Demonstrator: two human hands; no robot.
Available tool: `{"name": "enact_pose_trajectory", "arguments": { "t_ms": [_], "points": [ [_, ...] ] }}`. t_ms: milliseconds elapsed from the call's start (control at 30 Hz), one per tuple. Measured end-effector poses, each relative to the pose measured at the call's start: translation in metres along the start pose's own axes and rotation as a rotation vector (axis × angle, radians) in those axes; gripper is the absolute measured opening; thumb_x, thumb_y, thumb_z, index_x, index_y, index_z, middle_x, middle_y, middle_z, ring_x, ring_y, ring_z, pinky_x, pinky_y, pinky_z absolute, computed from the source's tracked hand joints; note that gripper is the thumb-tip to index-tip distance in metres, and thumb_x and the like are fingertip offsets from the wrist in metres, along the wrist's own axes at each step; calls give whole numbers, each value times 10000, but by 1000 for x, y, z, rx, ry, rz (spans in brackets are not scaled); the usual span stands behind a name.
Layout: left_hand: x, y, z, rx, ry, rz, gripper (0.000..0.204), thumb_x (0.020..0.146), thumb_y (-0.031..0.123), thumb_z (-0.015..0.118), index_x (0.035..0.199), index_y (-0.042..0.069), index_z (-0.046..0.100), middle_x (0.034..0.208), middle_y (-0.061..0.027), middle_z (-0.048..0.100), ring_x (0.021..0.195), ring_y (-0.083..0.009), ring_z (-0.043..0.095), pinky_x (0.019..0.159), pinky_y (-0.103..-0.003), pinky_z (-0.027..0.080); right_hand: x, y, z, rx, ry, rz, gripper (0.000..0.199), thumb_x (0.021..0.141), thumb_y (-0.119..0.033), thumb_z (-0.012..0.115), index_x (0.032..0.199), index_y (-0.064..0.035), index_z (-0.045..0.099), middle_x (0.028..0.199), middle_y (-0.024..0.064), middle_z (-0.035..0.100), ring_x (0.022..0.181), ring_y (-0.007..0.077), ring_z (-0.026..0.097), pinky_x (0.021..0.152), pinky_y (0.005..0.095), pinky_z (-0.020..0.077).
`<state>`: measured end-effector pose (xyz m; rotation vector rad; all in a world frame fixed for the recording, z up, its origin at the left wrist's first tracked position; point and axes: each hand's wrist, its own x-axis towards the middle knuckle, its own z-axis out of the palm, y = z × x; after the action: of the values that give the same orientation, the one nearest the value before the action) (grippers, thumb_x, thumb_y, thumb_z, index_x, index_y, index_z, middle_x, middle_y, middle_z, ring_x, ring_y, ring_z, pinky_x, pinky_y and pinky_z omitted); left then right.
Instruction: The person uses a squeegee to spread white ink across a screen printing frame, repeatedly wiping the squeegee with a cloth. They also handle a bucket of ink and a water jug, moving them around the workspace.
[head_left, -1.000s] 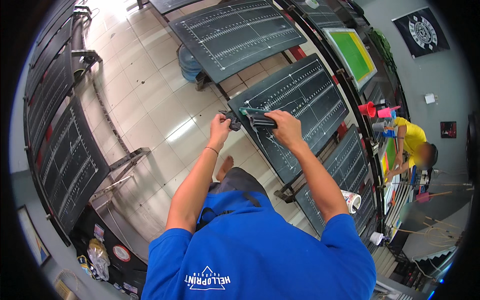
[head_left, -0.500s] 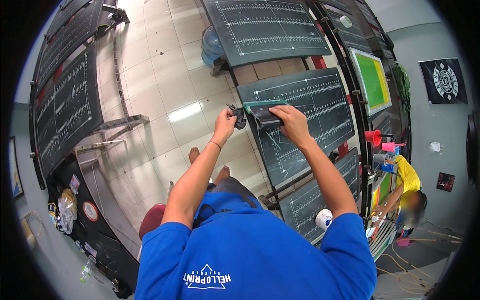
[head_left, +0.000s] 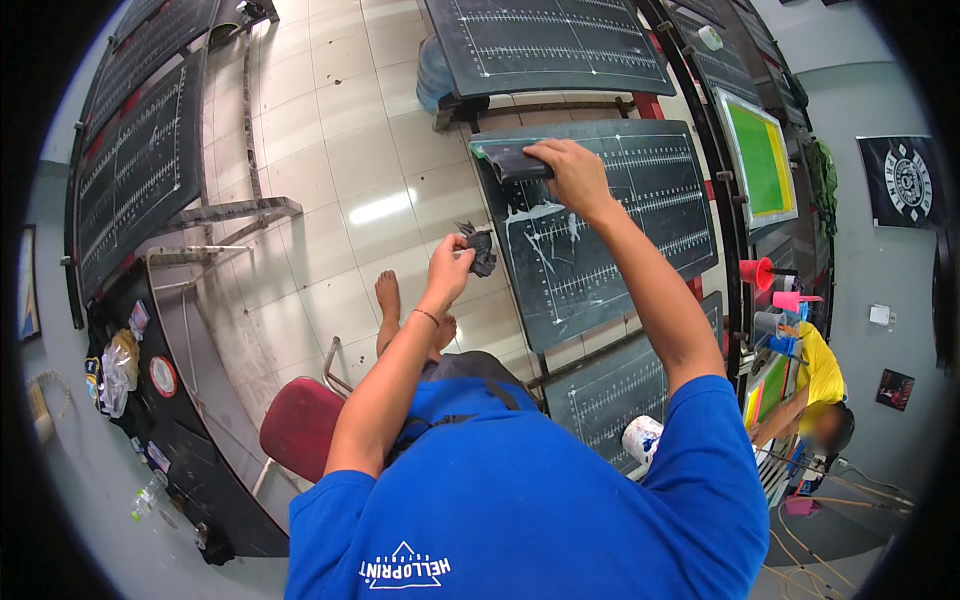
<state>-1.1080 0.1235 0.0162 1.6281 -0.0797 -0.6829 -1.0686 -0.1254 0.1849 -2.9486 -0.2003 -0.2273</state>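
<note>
My right hand (head_left: 572, 178) is closed on a squeegee (head_left: 513, 164) with a dark handle and a greenish edge. The squeegee lies at the far left corner of a black printing board (head_left: 655, 190) marked with white ruler lines. Whitish streaks (head_left: 540, 212) spread over the board's left part, just nearer than the squeegee. Off the board's left edge, above the floor, my left hand (head_left: 447, 272) pinches a crumpled black rag (head_left: 484, 256).
More marked boards stand beyond (head_left: 560, 50) and nearer (head_left: 610, 395). A stained white tub (head_left: 643, 438) sits by my right arm. A red chair (head_left: 300, 428) is at my left. On the right are a green-and-yellow screen frame (head_left: 757, 155), a red cup (head_left: 757, 273) and a person in yellow (head_left: 820, 365).
My right hand has pushed the squeegee farther away, to the board's far left corner, uncovering more whitish streaks. The left hand still holds the rag and sits a little lower in view.
</note>
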Motion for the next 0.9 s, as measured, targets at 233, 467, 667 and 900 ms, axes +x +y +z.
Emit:
{"name": "enact_pose_trajectory", "arguments": {
  "t_ms": [233, 467, 667, 900],
  "points": [
    [-6, -14, 9, -108, 33, 14, 136, 930, 69, 612, 1023, -15, 558, 936, -72, 630, 831, -141, 638, 705, -291, 547, -88, -13, -22, 7, -107, -37, 528, 630, 47, 688, 1122, -146, 696, 1132, 29, 699, 1070, 242, 650, 866, 365, 546],
    [-18, -25, 17, -28, 5, 33, 145, 930, 76, 614, 1022, -20, 558, 931, -79, 629, 800, -143, 639, 703, -299, 553, -4, 5, -5, -35, 64, -8, 524, 664, 33, 672, 1156, -148, 685, 1145, 37, 693, 1068, 257, 645, 889, 380, 535],
    [-29, -32, 16, -20, -20, -2, 158, 929, 78, 615, 1032, -26, 556, 931, -77, 629, 803, -146, 640, 692, -304, 548, -51, 0, 5, 9, 0, -38, 549, 655, 47, 668, 1173, -134, 682, 1171, 49, 681, 1100, 261, 631, 922, 375, 521],
    [-56, -31, 37, -80, -118, -93, 173, 921, 72, 627, 1041, -30, 556, 948, -82, 625, 824, -143, 625, 682, -292, 535, -167, -22, -32, 17, -110, -97, 511, 676, 34, 646, 1168, -98, 685, 1137, 51, 682, 1095, 268, 630, 954, 387, 505]
  ]
}}
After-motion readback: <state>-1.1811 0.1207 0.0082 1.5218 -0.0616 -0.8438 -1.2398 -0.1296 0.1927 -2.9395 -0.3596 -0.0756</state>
